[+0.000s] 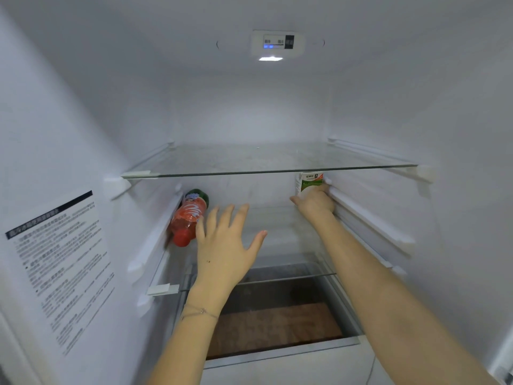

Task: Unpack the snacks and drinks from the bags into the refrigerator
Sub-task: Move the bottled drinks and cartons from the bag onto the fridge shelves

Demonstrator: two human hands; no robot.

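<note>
Instr. sticker [58, 262]; maybe wood floor [277, 326]

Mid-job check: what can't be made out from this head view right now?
All in the head view:
Carton: lower part hidden by the right hand gripping it; label print too small.
Red bottle: near side covered by the open left hand; contact unclear.
Wall sticker: text blurred.
Control panel: readout too small.
Bags: outside the frame.
</note>
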